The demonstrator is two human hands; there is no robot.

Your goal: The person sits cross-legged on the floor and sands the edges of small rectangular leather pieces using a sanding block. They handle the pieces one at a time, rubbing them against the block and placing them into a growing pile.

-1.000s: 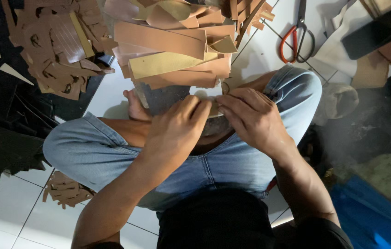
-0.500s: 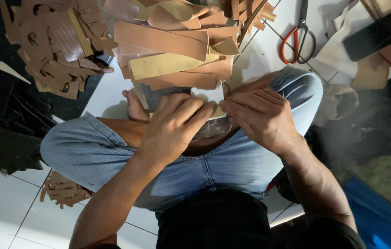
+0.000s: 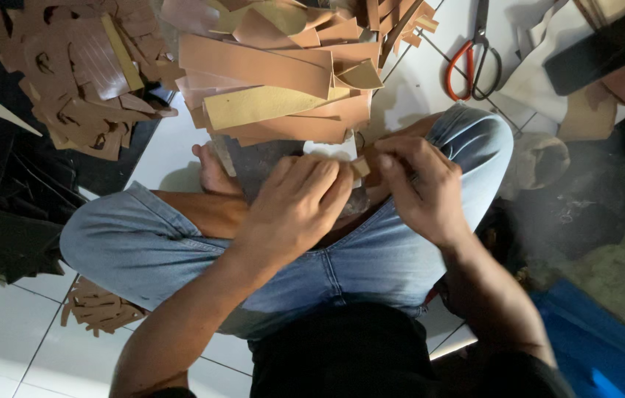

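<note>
Small tan piece [image 3: 360,168] pinched between both hands over the lap, above the dark slab [image 3: 253,163]. Left hand [image 3: 294,210] fingers clench its left end, right hand [image 3: 419,188] fingers its right; long axis runs hand to hand. Leather strip pile [image 3: 268,88] just beyond on the floor.

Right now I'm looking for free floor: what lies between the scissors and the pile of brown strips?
In the head view, only bare white tiled floor lies between the scissors and the pile of brown strips.

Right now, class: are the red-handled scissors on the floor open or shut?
Shut, as far as shows. The scissors lie on the white tiled floor with their handle loops side by side and blades together, beyond both hands.
</note>
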